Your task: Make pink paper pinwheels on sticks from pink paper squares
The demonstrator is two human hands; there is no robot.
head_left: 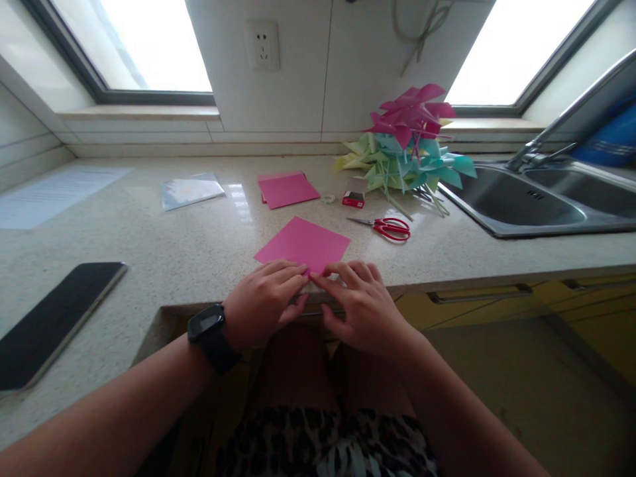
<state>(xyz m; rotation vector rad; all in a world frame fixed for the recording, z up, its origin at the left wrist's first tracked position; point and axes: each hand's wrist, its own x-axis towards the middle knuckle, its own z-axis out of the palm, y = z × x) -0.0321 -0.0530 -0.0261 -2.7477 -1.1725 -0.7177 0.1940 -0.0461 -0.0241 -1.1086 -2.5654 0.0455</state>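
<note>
A square sheet of pink paper (305,242) lies turned like a diamond at the counter's front edge. Its near corner is under the fingers of both hands. My left hand (268,291), below a black watch (209,324), grips that corner with fingertips on top and thumb lower down. My right hand (360,301) meets it there, its index finger pressing on the same corner and its thumb below. The fingers partly hide the corner, so I cannot tell how far it is folded. Beyond the sheet lie red-handled scissors (385,227), closed, pointing left.
Further back are stacked pink sheets (291,191), a tape roll (328,198), a small red box (353,199) and paper pinwheels (410,149). A plastic packet (192,191), printed sheet (54,193) and black slab (59,324) lie left. A sink (501,228) is right.
</note>
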